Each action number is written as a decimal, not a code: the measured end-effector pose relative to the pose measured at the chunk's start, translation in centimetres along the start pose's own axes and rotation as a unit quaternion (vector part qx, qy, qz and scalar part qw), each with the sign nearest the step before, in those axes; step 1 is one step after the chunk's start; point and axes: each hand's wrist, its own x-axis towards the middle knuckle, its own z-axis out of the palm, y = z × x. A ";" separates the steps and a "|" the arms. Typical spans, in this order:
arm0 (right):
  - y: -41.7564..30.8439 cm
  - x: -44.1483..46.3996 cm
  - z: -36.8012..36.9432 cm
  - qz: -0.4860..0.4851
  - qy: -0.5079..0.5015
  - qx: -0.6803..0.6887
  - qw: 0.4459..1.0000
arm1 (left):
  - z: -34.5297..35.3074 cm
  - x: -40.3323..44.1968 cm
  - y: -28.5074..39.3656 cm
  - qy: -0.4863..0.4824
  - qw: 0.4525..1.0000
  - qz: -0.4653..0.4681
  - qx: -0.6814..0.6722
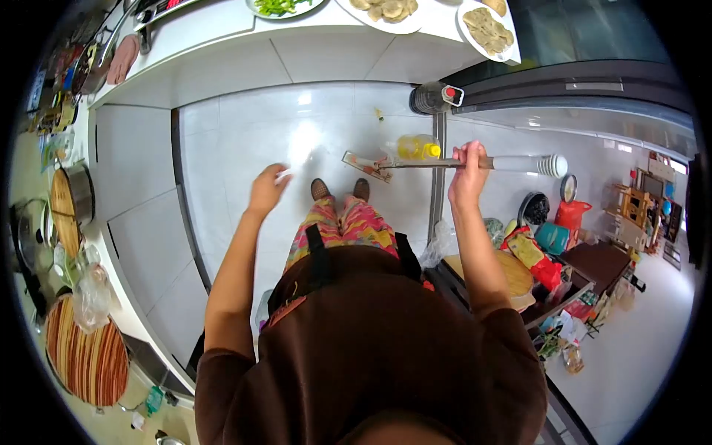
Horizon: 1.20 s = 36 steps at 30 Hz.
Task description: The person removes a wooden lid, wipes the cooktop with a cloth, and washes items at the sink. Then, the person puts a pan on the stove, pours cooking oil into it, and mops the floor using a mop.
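My right hand [469, 176] is wrapped round the long handle of a mop [510, 164], held out to the right. Its white grip end points right, and the flat head [367, 166] is at the left end, near my feet. To the left, my left hand [268, 189] is raised over the floor with fingers curled round something small and white [282, 175], too small to name. Beside the mop handle stands a bottle of yellow liquid [417, 147].
A white counter [215, 30] with plates of food runs along the top. A large dark bottle [434, 98] stands by the door track [437, 178]. Cabinets [137, 156] line the left. At the right are a red bag [572, 216] and a round wooden board [508, 273].
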 end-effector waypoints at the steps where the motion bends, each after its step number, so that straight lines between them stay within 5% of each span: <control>1: 0.3 -0.1 1.0 0.003 -0.016 -0.005 1.000 | 1.4 0.6 2.0 -0.024 0.999 0.025 -0.012; 6: 1.5 -2.2 5.8 0.046 -0.184 -0.028 0.981 | 4.8 3.1 15.3 -0.069 0.975 0.194 -0.088; 10: 0.2 -2.3 7.5 -0.002 -0.463 -0.097 0.881 | 8.4 5.6 17.0 0.004 0.957 0.277 -0.082; 11: -1.0 -2.0 7.9 -0.034 -0.524 -0.138 0.840 | 5.6 7.2 19.5 -0.155 0.911 0.343 -0.169; 13: -3.8 -0.4 7.3 -0.038 -0.617 -0.267 0.739 | 8.3 6.7 16.8 -0.144 0.965 0.194 -0.097; 14: -3.4 0.9 6.3 0.086 -0.636 -0.276 0.716 | 9.7 6.6 15.1 -0.137 0.982 0.118 -0.062; 15: -3.1 2.2 5.2 0.204 -0.635 -0.293 0.685 | 10.3 6.8 13.7 -0.115 0.978 0.163 0.061; 16: -2.2 4.8 3.1 0.231 -0.708 -0.287 0.602 | 11.1 6.9 12.1 -0.090 0.983 0.148 0.058; 17: -2.8 5.8 1.8 0.437 -0.611 -0.186 0.633 | 12.1 6.9 10.8 -0.064 0.988 0.131 0.055; 18: -3.5 6.6 1.7 0.555 -0.567 -0.116 0.597 | 13.2 7.0 9.7 -0.042 0.990 0.107 0.078; 20: -3.9 7.2 1.5 0.628 -0.547 -0.088 0.546 | 15.1 8.1 8.2 -0.002 0.989 0.069 0.128; 23: -3.2 7.3 2.2 0.488 -0.660 -0.283 0.496 | 18.5 10.8 7.4 0.002 0.975 0.026 0.219; 27: 3.7 10.0 1.9 0.289 -0.693 -0.481 0.452 | 21.1 14.1 5.0 0.020 0.955 -0.078 0.285; 30: 12.0 9.9 -0.6 -0.023 -0.622 -0.641 0.449 | 22.9 16.0 5.5 0.098 0.963 -0.140 0.208; 33: 9.8 12.7 -1.5 0.020 -0.600 -0.604 0.523 | 26.7 17.8 6.1 0.141 0.963 -0.117 0.198; 36: 6.9 16.0 -5.6 0.037 -0.561 -0.642 0.522 | 32.4 20.5 8.1 0.087 0.972 -0.041 0.213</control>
